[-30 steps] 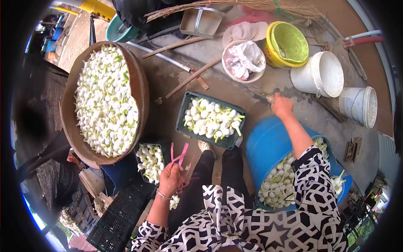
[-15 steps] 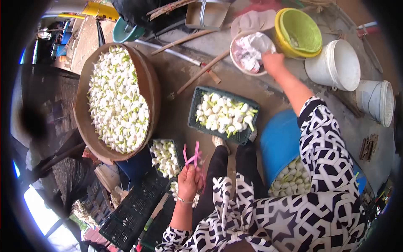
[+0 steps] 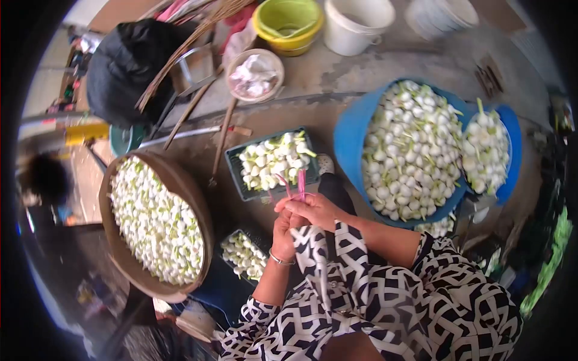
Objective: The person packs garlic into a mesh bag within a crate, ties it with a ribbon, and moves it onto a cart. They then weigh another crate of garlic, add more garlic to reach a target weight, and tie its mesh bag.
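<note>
My left hand, with a bracelet at the wrist, is closed on thin pink strips that stick up above the fingers. My right hand has its fingers closed against the left one at the strips; exactly what it pinches is partly hidden. Just beyond both hands lies a dark green crate holding white bulbs with green stems. A smaller dark crate of the same bulbs stands below, left of my left hand.
A big brown tub of bulbs stands at left. Blue tubs of bulbs are at right. Towards the back are a bowl with crumpled white plastic, a yellow bucket, white buckets, wooden sticks and a black bag.
My right hand has left the bowl with the white plastic and come down to meet my left hand at the pink strips. The view has turned, showing more of the blue tubs.
</note>
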The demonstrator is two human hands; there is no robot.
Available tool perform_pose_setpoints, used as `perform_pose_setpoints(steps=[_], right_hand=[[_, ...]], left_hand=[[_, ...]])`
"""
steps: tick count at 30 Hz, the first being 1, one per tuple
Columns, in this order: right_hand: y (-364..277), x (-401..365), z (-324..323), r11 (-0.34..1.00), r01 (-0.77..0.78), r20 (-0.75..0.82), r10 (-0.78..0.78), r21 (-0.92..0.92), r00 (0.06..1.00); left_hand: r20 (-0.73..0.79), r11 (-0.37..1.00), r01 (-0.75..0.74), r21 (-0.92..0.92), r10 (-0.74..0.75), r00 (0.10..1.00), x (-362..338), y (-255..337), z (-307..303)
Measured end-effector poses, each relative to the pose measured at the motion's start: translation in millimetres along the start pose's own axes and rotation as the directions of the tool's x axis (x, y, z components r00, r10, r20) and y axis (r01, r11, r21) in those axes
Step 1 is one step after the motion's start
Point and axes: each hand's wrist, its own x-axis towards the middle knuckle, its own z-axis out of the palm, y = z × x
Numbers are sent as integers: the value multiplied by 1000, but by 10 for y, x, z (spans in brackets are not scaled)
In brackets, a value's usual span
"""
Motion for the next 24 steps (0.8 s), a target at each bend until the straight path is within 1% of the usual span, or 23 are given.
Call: perform_pose_setpoints(steps=[1, 2, 3, 4, 5, 6, 7, 8, 10, 11, 12, 14, 15, 16, 17, 18, 19, 20, 21, 22, 24], right_hand=[[205, -167, -12, 976, 175, -97, -163, 131, 982], [327, -373, -83, 934, 279, -211, -326, -223, 922], [406, -617, -81, 945, 312, -326, -328, -99, 887], [468, -848, -88, 927, 373, -419, -328, 28, 847], [516, -1084, -140, 873, 472, -512, -351, 123, 784], [576, -1326, -195, 797, 567, -584, -364, 208, 726], [643, -1586, -391, 716, 579, -612, -268, 390, 744], [773, -1814, -480, 612, 654, -683, -241, 445, 690], [1018, -2367, -691, 499, 750, -740, -277, 434, 612], [1101, -2669, -740, 514, 767, -780, -264, 384, 568], [1178, -2963, -784, 480, 804, -817, -262, 351, 514], [1434, -3455, -920, 491, 824, -878, -212, 283, 429], [1594, -3694, -972, 475, 834, -881, -218, 280, 420], [1771, -3925, -1048, 481, 836, -911, -160, 265, 381], [1939, -4180, -1165, 489, 835, -934, -101, 252, 341], [2118, -4444, -1316, 477, 841, -934, -104, 254, 341], [2317, -4715, -1473, 486, 848, -954, -87, 211, 287], [2542, -4957, -1603, 491, 852, -969, -60, 180, 239], [2739, -5224, -1801, 456, 877, -983, -18, 155, 183], [2934, -5538, -2007, 443, 881, -982, -15, 163, 189], [3171, -6168, -2353, 331, 931, -988, 19, 152, 155]], left_hand=[[142, 985, 164, 55, -171, 975, -48, -36, -3], [113, 985, 100, 143, -116, 987, -143, -57, 309], [123, 908, 177, 381, -239, 963, -215, -94, 314], [146, 923, 229, 311, -284, 948, -300, -252, 363], [290, 891, 147, 430, -290, 912, -419, -288, 449], [381, 866, 85, 493, -303, 874, -511, -413, 475], [406, 836, 81, 543, -345, 846, -554, -609, 529], [428, 810, 66, 583, -375, 822, -676, -759, 541], [512, 772, -45, 634, -375, 773, -908, -1075, 590], [526, 747, -48, 663, -420, 739, -1018, -1192, 653], [538, 740, -63, 670, -425, 727, -1126, -1308, 792], [575, 611, -260, 748, -401, 713, -1334, -1589, 1075], [525, 539, -239, 808, -473, 708, -1385, -1757, 1136], [529, 528, -253, 811, -474, 704, -1460, -1948, 1250], [562, 504, -328, 799, -431, 706, -1553, -2154, 1402], [593, 476, -397, 784, -389, 705, -1657, -2368, 1559], [585, 492, -370, 788, -413, 698, -1761, -2575, 1715], [573, 473, -369, 800, -422, 703, -1878, -2761, 1859], [680, 342, -588, 733, -357, 640, -1960, -3005, 2069], [775, 184, -766, 616, -321, 545, -2026, -3217, 2278], [783, 171, -781, 600, -324, 531, -2253, -3649, 2619]])
